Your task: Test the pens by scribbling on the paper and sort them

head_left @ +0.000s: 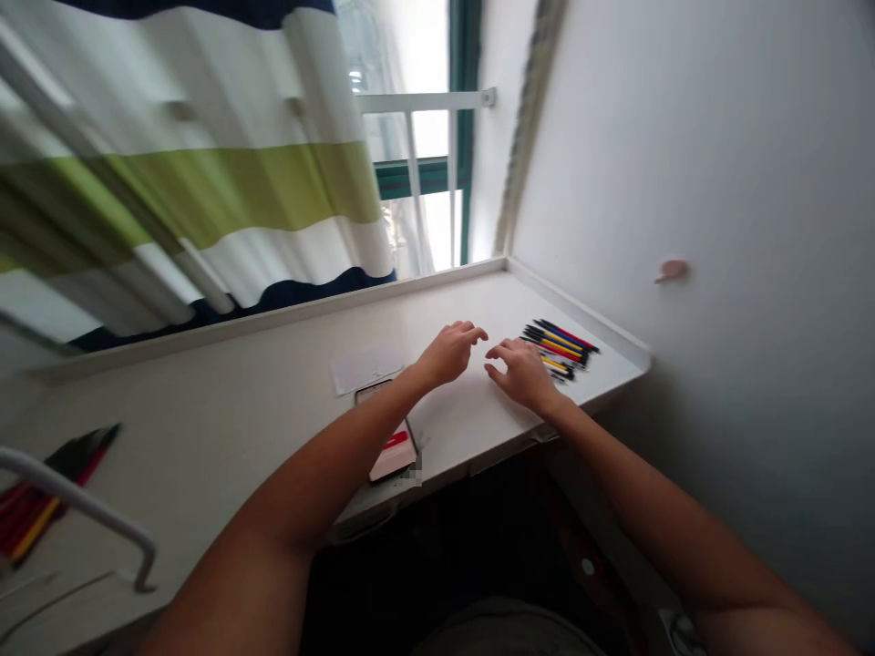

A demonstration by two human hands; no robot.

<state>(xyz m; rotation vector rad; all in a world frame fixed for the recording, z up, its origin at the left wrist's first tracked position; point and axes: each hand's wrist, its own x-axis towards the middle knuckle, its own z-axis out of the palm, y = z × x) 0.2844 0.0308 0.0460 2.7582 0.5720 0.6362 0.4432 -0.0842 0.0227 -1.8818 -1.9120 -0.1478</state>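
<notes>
My left hand [451, 353] hovers over the middle of the white table with its fingers apart and nothing in them. Close to its right is my right hand [520, 372], also empty, thumb and fingers spread. Beside and partly behind the right hand, several pens [564, 344] in black, red, blue and yellow lie in a row near the table's right end. Under my left forearm rests a dark-edged tray or case [393, 462] with a red item [395, 441] in it; the forearm hides part of it. A pale sheet or packet [362, 369] lies just behind.
The white table [273, 392] has a raised rim along the back and right. Dark, red and yellow items [61, 483] lie far left, near a curved metal bar [88, 510]. A striped curtain [239, 182] hangs behind; a pink hook [674, 270] is on the right wall.
</notes>
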